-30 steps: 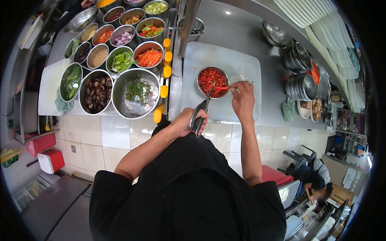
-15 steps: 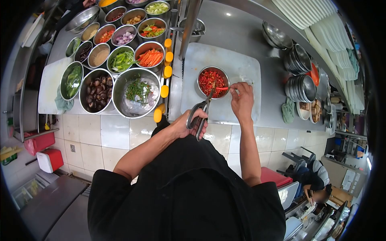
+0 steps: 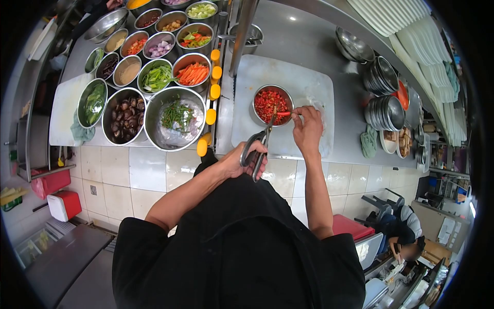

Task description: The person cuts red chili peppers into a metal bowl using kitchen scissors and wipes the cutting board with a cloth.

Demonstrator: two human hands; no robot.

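Note:
My left hand (image 3: 252,160) is closed around the dark handles of a pair of scissors (image 3: 269,126). The blades reach over the rim of a metal bowl (image 3: 256,117) and meet a red chili (image 3: 284,113). At the bowl's right edge, my right hand (image 3: 309,131) pinches that chili between thumb and fingers. Small cut pieces of red chili (image 3: 268,104) fill much of the bowl, which stands on a white cutting board (image 3: 314,82).
On the left are several metal bowls of ingredients, among them mushrooms (image 3: 123,119), carrot strips (image 3: 192,74) and a large bowl (image 3: 149,135) with green herbs. A metal post (image 3: 244,36) rises behind the board. Stacked bowls (image 3: 385,114) stand right. A seated person (image 3: 393,232) is at lower right.
My right hand has shifted slightly left, closer to the bowl, and less chili shows between its fingers and the scissors. The left hand and scissors have barely moved.

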